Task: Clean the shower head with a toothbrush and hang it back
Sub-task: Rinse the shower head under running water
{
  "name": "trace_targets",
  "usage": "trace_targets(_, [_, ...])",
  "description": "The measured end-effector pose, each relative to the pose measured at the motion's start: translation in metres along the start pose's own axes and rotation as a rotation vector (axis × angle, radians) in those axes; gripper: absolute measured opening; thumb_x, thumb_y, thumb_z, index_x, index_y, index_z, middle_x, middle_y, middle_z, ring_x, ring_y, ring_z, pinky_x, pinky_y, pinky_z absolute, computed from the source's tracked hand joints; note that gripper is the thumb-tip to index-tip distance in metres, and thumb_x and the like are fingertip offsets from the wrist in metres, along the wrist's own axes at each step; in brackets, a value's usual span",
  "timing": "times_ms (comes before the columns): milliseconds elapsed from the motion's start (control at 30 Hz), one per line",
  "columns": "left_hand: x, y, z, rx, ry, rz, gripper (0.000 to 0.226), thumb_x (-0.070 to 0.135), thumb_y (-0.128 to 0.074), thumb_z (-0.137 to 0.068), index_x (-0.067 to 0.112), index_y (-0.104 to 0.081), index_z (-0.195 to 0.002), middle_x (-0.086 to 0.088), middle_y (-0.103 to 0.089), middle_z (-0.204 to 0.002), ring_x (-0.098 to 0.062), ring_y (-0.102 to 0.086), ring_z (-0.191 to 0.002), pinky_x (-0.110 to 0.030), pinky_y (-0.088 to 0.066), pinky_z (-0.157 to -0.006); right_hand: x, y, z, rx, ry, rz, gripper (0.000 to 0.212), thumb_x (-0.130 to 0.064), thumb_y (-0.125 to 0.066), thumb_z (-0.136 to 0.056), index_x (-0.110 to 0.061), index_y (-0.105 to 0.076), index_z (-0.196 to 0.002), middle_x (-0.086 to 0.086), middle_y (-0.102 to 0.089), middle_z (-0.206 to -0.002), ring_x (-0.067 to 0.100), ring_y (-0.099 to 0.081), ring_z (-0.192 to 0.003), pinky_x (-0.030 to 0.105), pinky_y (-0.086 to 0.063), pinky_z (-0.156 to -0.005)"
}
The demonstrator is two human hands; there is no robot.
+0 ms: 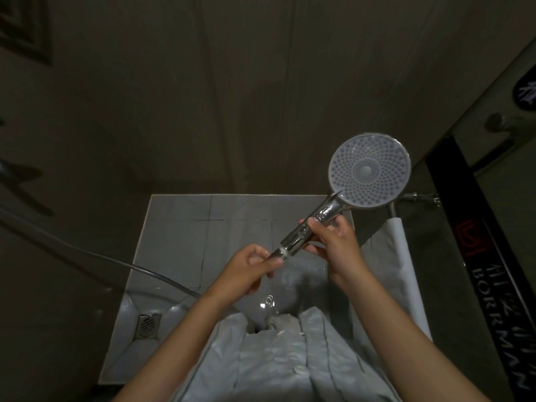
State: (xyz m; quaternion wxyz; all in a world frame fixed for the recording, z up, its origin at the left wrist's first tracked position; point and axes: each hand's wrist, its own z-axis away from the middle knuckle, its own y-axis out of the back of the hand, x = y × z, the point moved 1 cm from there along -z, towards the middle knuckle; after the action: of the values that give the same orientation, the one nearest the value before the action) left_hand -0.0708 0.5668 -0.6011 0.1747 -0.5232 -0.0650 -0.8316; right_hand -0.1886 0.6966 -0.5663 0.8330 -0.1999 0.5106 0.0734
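The shower head [369, 171] is a round grey nozzle disc on a chrome handle [307, 230], held face up toward me over the shower floor. My right hand [336, 245] grips the middle of the handle. My left hand [249, 271] pinches the handle's lower end, where a white ring meets the hose fitting. The clear hose [116, 261] runs from there off to the left. No toothbrush is in view.
Grey floor tiles [179, 227] with a square metal drain [148, 326] at the lower left. Dark walls close in behind and on the left. A glass door with a black printed strip [475, 256] stands right. A white towel [397, 256] hangs on a rail.
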Motion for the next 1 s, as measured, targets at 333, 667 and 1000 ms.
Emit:
trace_targets(333, [-0.011, 0.035, 0.015, 0.221, 0.012, -0.074, 0.040, 0.030, -0.046, -0.097, 0.005, -0.051, -0.066, 0.002, -0.038, -0.037, -0.007, -0.024, -0.030, -0.015, -0.019, -0.035, -0.035, 0.027, -0.018, 0.164, 0.094, -0.011, 0.017, -0.010, -0.054, -0.093, -0.018, -0.048, -0.107, 0.001, -0.067, -0.094, 0.004, -0.068, -0.073, 0.020, -0.054, -0.054])
trace_targets(667, [0.015, 0.026, 0.016, 0.227, -0.059, 0.039, 0.020, 0.026, -0.043, -0.098, 0.009, -0.050, -0.089, -0.003, -0.048, -0.056, -0.008, -0.027, -0.036, -0.018, -0.019, -0.037, -0.030, 0.009, -0.009, 0.080, 0.159, 0.085, 0.018, -0.006, -0.055, -0.092, -0.022, -0.047, -0.091, 0.000, -0.065, -0.088, 0.009, -0.062, -0.079, 0.019, -0.052, -0.060])
trace_targets(1000, [0.028, 0.018, 0.002, 0.135, -0.107, -0.001, 0.034, 0.033, -0.037, -0.099, 0.011, -0.056, -0.082, 0.006, -0.038, -0.053, -0.006, -0.031, -0.043, -0.015, -0.026, -0.043, -0.040, 0.001, -0.010, 0.045, 0.240, 0.118, 0.019, -0.005, -0.057, -0.090, -0.021, -0.047, -0.093, 0.011, -0.065, -0.098, 0.012, -0.064, -0.085, 0.018, -0.055, -0.064])
